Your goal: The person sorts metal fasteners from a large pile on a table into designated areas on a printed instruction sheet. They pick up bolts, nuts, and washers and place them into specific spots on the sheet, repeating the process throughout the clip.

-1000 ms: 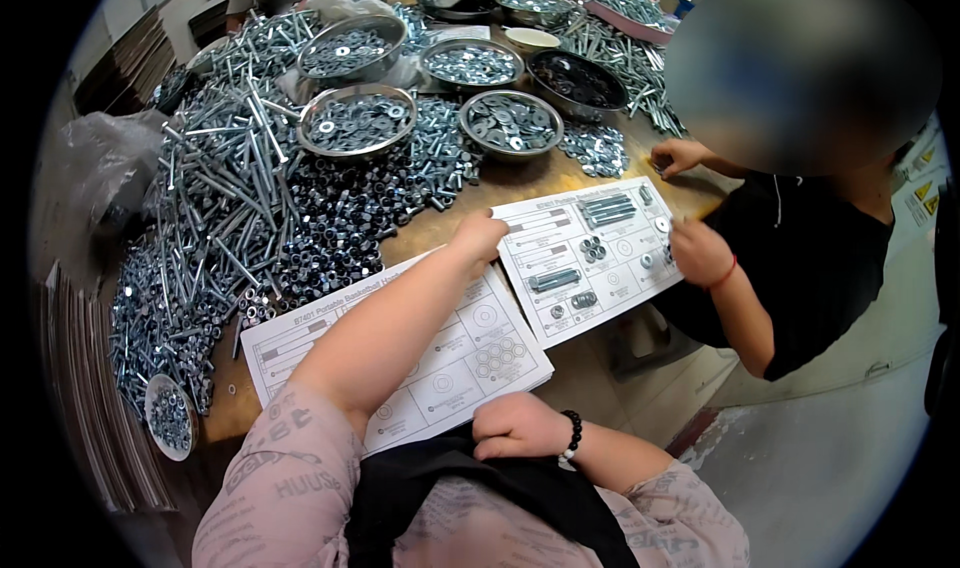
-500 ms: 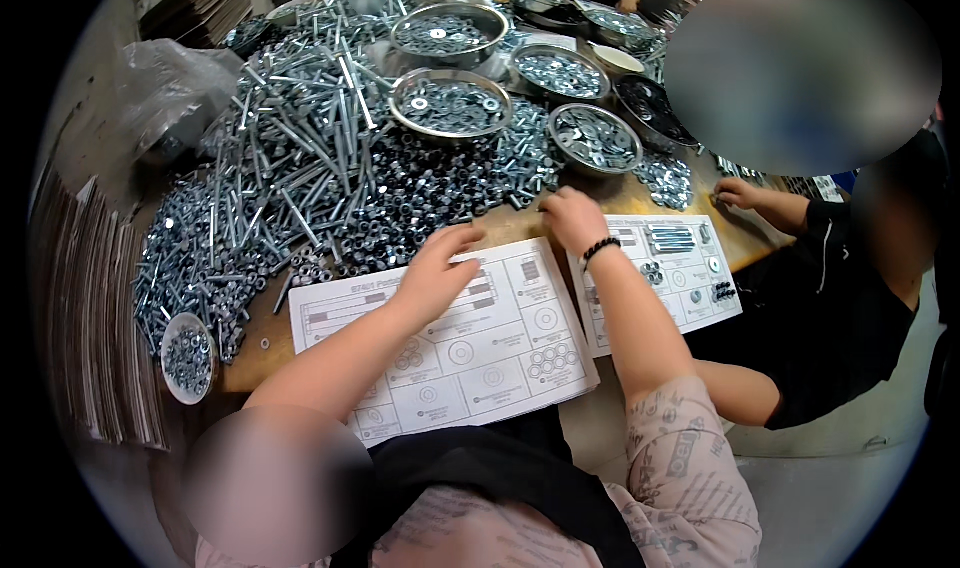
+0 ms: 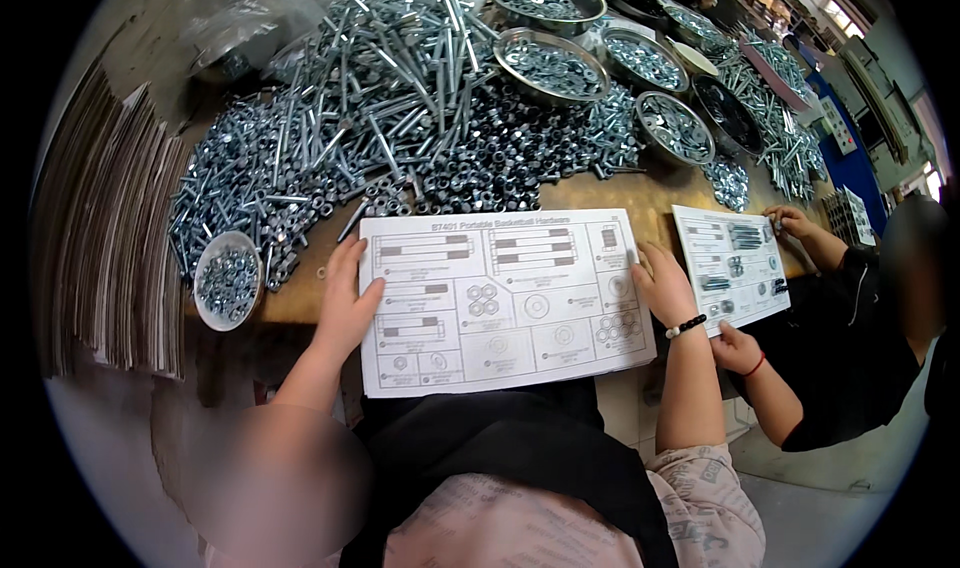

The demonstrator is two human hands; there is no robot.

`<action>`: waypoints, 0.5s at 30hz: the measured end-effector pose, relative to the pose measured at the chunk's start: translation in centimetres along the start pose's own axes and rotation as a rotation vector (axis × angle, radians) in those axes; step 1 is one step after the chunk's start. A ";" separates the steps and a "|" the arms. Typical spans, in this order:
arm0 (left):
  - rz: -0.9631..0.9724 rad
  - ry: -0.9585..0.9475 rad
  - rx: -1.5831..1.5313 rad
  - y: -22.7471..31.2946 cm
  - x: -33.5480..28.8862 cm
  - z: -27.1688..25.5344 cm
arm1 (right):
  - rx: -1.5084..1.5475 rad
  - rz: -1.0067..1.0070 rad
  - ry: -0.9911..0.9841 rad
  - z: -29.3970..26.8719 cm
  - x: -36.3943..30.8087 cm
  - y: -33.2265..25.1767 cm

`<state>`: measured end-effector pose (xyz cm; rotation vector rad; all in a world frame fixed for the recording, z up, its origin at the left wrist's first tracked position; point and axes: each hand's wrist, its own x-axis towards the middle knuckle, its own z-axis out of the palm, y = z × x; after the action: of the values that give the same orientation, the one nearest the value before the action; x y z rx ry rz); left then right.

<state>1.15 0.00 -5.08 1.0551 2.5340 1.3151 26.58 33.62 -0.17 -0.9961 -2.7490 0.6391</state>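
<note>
A stack of white printed cards [image 3: 505, 313] with line drawings of bolts, nuts and washers lies in front of me, overhanging the table's near edge. My left hand [image 3: 347, 300] is closed on its left edge, the thumb on top of the print. At the right edge my right hand [image 3: 666, 283], with a beaded bracelet at the wrist, grips the stack, fingertips on the top sheet. Just beyond the cards spreads a heap of small dark nuts [image 3: 490, 153]. Behind the nuts rises a large pile of long silver bolts [image 3: 390, 73].
Steel bowls of washers [image 3: 550, 68] stand at the back. A small white bowl of hardware [image 3: 228, 283] sits at the left table edge, near stacked cardboard [image 3: 120, 238]. On my right, a co-worker's hand [image 3: 738, 350] holds a similar card [image 3: 725, 293] with hardware on it.
My left hand has moved from over the sheet to its left edge, my right hand from the table beyond to its right edge. The card stack now sits straighter. The view has shifted.
</note>
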 end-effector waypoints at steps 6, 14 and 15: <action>-0.021 0.025 -0.115 0.9 0.0 1.7 | -0.088 -0.048 0.039 1.0 2.7 -0.6; -0.089 0.076 -0.313 -1.5 0.0 2.3 | 0.005 -0.278 -0.095 2.6 8.9 -6.6; -0.094 0.080 -0.292 -1.5 0.0 2.2 | -0.010 -0.300 -0.051 3.6 9.8 -5.8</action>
<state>1.19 0.89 -7.60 0.8313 2.3142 1.6651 14.72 34.67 -0.88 -0.5567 -2.8646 0.6081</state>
